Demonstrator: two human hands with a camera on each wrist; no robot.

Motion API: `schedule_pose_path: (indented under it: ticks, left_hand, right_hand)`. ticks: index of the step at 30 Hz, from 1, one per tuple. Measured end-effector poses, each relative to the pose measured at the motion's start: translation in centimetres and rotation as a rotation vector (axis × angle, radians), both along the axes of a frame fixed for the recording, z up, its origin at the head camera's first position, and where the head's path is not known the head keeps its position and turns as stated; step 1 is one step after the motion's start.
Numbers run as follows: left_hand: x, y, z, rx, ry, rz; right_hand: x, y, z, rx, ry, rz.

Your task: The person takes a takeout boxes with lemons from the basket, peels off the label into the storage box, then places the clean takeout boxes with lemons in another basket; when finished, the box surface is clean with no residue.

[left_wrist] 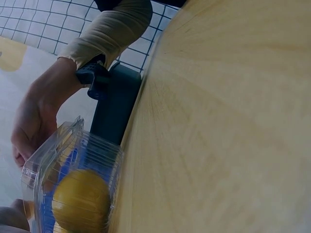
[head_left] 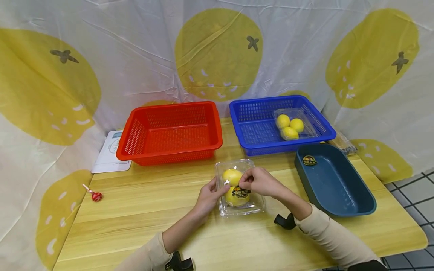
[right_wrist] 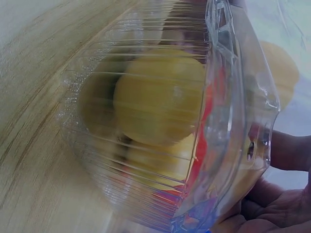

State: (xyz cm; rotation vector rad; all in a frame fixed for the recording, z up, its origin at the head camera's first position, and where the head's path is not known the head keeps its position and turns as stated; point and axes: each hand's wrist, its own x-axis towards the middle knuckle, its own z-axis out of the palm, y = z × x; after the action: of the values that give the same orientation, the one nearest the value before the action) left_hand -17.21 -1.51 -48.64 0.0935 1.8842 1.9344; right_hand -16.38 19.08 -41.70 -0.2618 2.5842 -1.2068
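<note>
Steadying the clear box [head_left: 242, 212] on the wooden table [head_left: 162, 233], the left hand [head_left: 208, 196] gripped it at its nine o'clock side. The thumb lay over the top and the fingers curled about the edge, presumably so that the light plastic could not slide or buckle under the other hand. From three o'clock came the right hand [head_left: 261, 181], its thumb and forefinger drawn together, pinching the black and gold label [head_left: 240, 192] by its upper rim; how the remaining fingertips lay could not be told. A fingertip hold probably suited so thin a sticker, leaving most of its face uncovered against the lid. At least two yellow fruits [head_left: 232, 177] sat inside the box.

At one o'clock from it, the blue basket [head_left: 251, 132] held another clear box [head_left: 306, 128] with three fruits, likely kept there out of the hands' way. The red basket [head_left: 178, 137] stood at ten o'clock. At three o'clock, the teal tray [head_left: 346, 188] bore a second label [head_left: 309, 160] at its ten o'clock corner, perhaps put there to be within the right hand's reach.
</note>
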Motion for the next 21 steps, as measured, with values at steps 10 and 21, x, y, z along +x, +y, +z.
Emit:
schedule_pose_path:
  ticks: [10, 21]
  left_hand:
    - [0.03, -0.01, 0.07, 0.001, 0.019, -0.011]
    - [-0.11, 0.00, -0.04, 0.007, 0.014, 0.003]
  right_hand:
    - [0.06, 0.39, 0.16, -0.046, -0.013, 0.012]
    - [-0.05, 0.72, -0.22, -0.107, -0.023, 0.025]
